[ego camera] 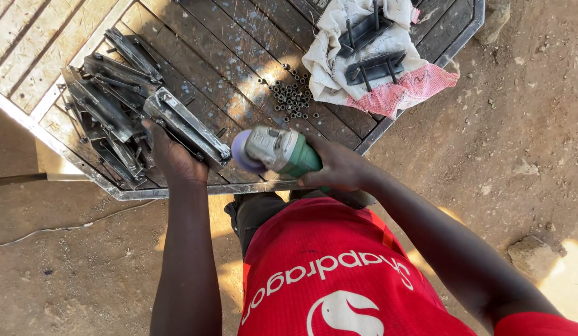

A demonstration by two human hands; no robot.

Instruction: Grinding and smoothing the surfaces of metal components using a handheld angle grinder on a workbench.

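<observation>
Two hands busy: left hand [172, 155] gripping bracket [188, 127] on table [233, 50]; right hand [338, 167] grasping grinder [277, 151] beside it.

Grey steel bracket [188, 127]: long flat channel piece, tilted diagonally, raised off table edge, gripped at near end. Angle grinder [279, 151]: green body, silver gear head, purple-grey disc facing bracket's right end, just beside it, held level.

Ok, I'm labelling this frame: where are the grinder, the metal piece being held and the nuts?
grinder [282, 150], head view, green-grey body.
metal piece [188, 127], head view, middle of its top face.
nuts [292, 98], head view, centre of the pile.
</observation>
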